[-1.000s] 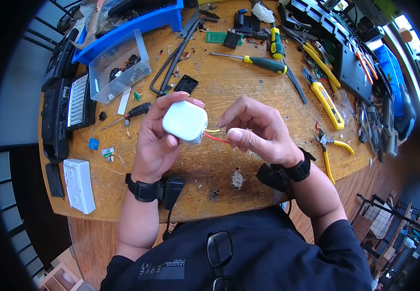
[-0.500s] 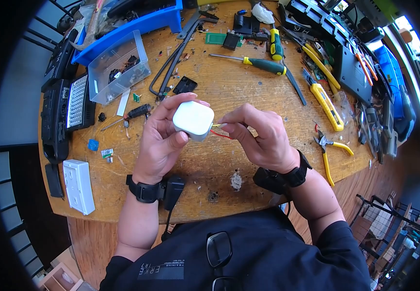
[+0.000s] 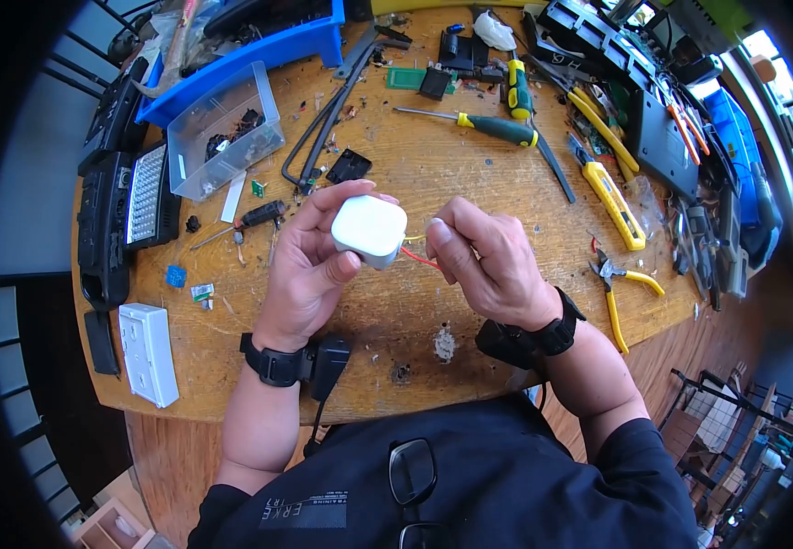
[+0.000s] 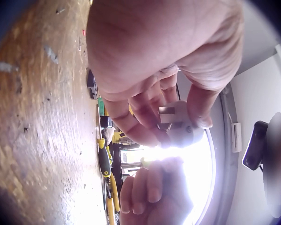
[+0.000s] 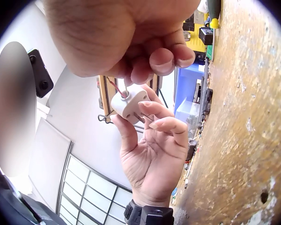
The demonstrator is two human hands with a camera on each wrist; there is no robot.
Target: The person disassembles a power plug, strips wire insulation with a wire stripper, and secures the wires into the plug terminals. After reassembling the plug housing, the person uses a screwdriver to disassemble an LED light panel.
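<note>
A white power plug sits between the fingers and thumb of my left hand, its smooth back turned up. Metal pins show on the plug's other face in the right wrist view. From its side come a red wire and a yellow wire, both leading to my right hand. The thumb and curled fingers of that hand pinch the wires' ends, which are hidden there. In the left wrist view the plug appears in front of a bright window.
Beyond the hands lie a green-and-yellow screwdriver and black hex keys. Yellow-handled cutters and a yellow utility knife are at the right. Leftward stand a clear bin and a white socket box.
The plug and left hand have shifted slightly to the right. My right hand, loosely curled earlier, has closed its thumb and fingers on the wires.
</note>
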